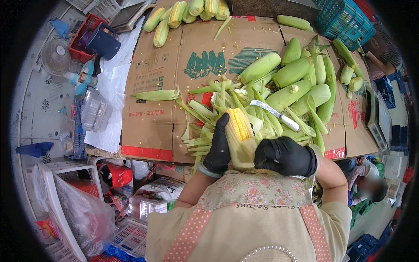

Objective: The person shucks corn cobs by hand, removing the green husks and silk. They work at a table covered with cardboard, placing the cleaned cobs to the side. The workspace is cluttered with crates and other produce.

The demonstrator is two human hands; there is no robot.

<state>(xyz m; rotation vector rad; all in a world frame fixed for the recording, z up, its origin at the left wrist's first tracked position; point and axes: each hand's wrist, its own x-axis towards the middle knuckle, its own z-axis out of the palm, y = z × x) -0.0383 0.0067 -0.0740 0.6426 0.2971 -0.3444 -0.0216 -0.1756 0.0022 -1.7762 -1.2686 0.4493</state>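
My left hand (218,147), in a black glove, grips an ear of corn (241,134) upright against my body. Yellow kernels show on its upper part, and pale husk wraps the sides and lower end. My right hand (284,156), also gloved in black, is closed at the ear's lower right side, its fingertips hidden. Just beyond it, a knife with a curved blade and pale handle (289,123) lies on loose green husks (203,144). Unhusked ears (293,72) are piled behind the knife. Partly husked ears (177,14) with strips of kernels showing lie at the far edge.
Flattened cardboard (150,131) covers the table. A teal basket (347,23) stands at the far right, near a person's arm (381,64); a scale (379,118) is at the right edge. Clear plastic containers (95,109) lie left. Another person (363,183) is low at right.
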